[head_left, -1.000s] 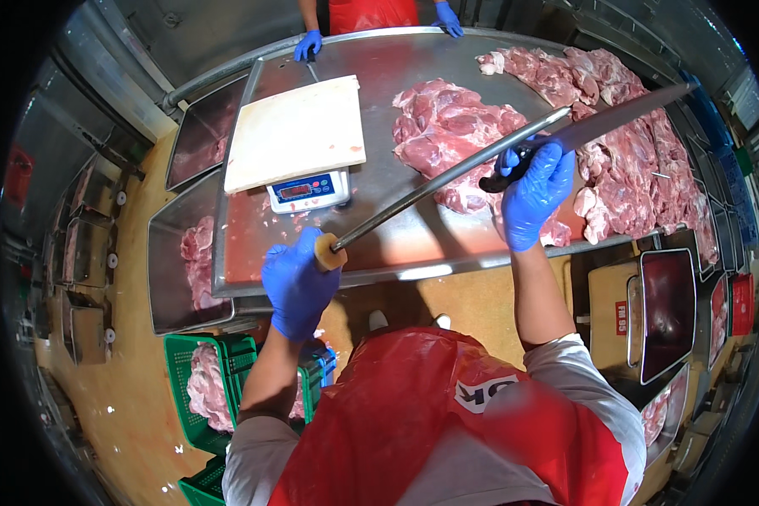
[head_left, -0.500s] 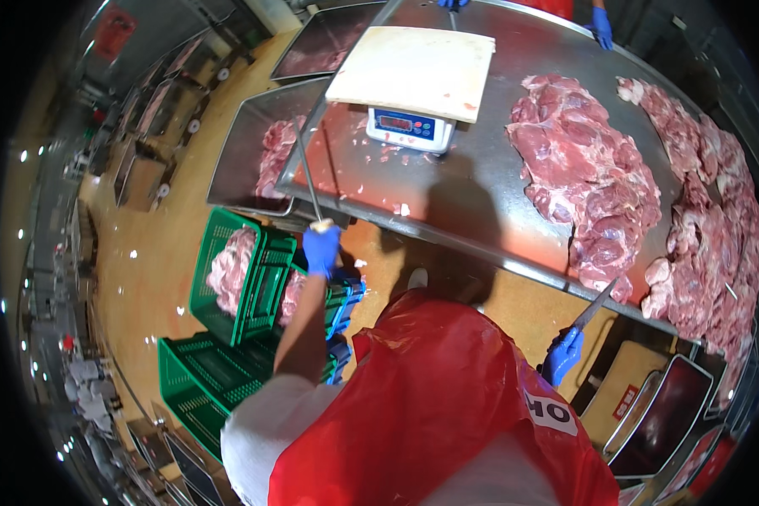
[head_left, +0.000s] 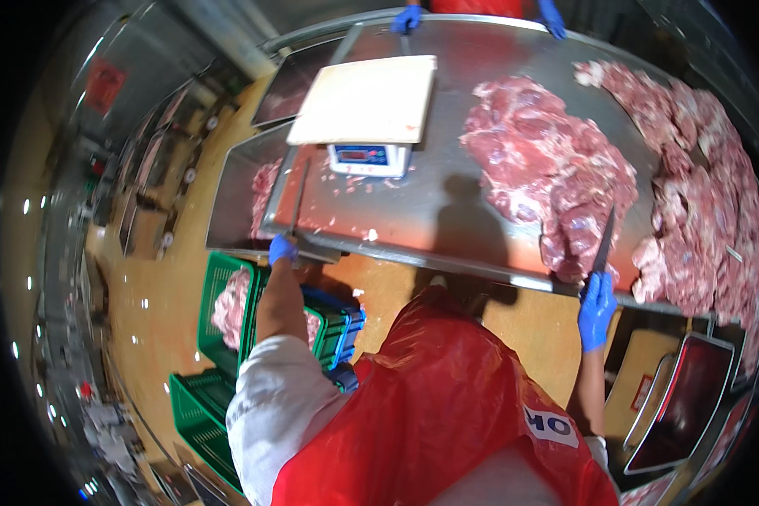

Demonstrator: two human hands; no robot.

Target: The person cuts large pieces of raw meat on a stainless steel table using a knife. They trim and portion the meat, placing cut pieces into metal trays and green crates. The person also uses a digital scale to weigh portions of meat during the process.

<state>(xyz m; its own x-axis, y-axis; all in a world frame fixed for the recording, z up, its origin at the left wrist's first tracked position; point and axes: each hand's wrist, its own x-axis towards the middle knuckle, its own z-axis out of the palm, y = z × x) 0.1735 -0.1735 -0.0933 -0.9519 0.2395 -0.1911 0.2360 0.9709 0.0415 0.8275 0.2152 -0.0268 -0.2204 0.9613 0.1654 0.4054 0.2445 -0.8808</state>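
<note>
My left hand (head_left: 283,250), in a blue glove, is closed round the handle of a honing steel (head_left: 298,199) beside the table's near left corner. The rod points away from me, up across that corner. My right hand (head_left: 597,308), gloved in blue too, grips a knife (head_left: 605,242) at the table's near edge. Its blade points away, over the near right end of a large heap of raw meat (head_left: 548,169); whether it touches the meat I cannot tell. A second meat pile (head_left: 700,202) lies farther right.
On the steel table (head_left: 405,228) stands a scale (head_left: 367,158) with a white board (head_left: 363,99) on top. Green crates (head_left: 219,291), one holding meat, stand at left beside metal tubs (head_left: 236,194). Across the table are another person's gloved hands (head_left: 406,18).
My right hand has risen with the knife, the blade now steeper and over the meat. My left hand and the steel have shifted left. The whole view has turned slightly.
</note>
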